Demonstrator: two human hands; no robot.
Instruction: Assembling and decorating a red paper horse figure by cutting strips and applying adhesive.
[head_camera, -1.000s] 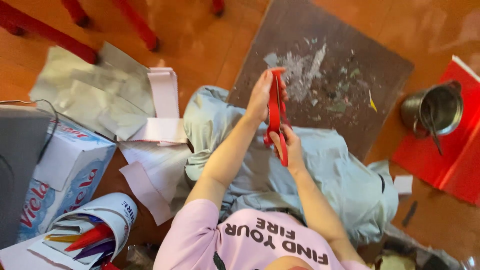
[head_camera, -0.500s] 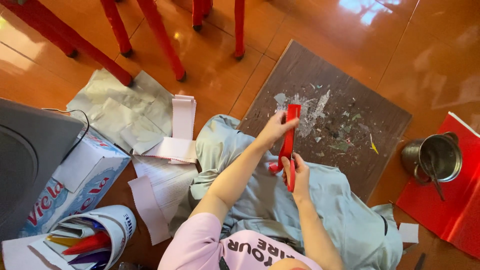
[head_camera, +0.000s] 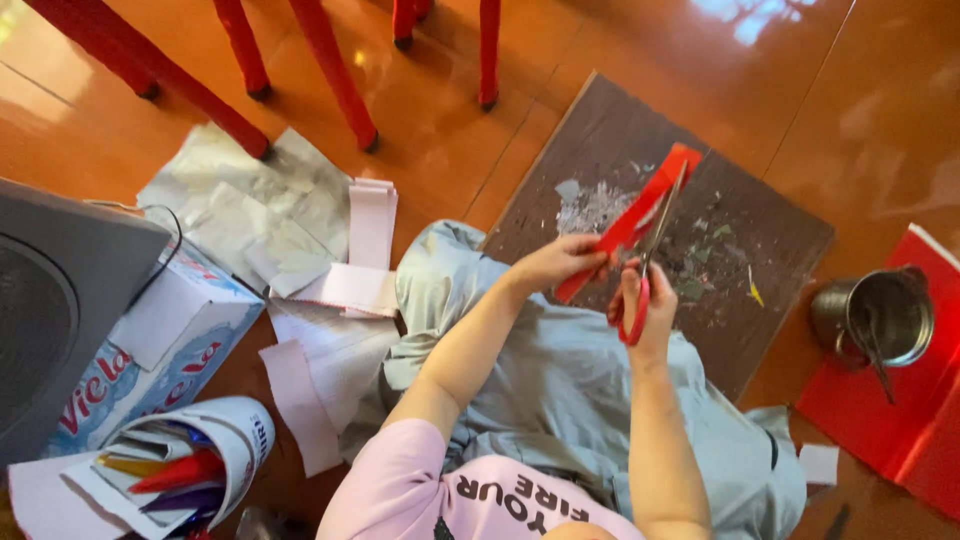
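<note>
Tilted now from upright toward one o'clock, the red paper strip (head_camera: 640, 215) over the dark board (head_camera: 760, 290) looks light and floppy (best pinched low), its lower end grasped by the left hand (head_camera: 555, 262) while the right hand (head_camera: 645, 315) grips red-handled scissors (head_camera: 650, 250).

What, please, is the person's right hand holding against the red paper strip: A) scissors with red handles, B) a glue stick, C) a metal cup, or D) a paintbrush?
A: the right hand grips red-handled scissors, blades along the red paper strip that the left hand holds.
</note>
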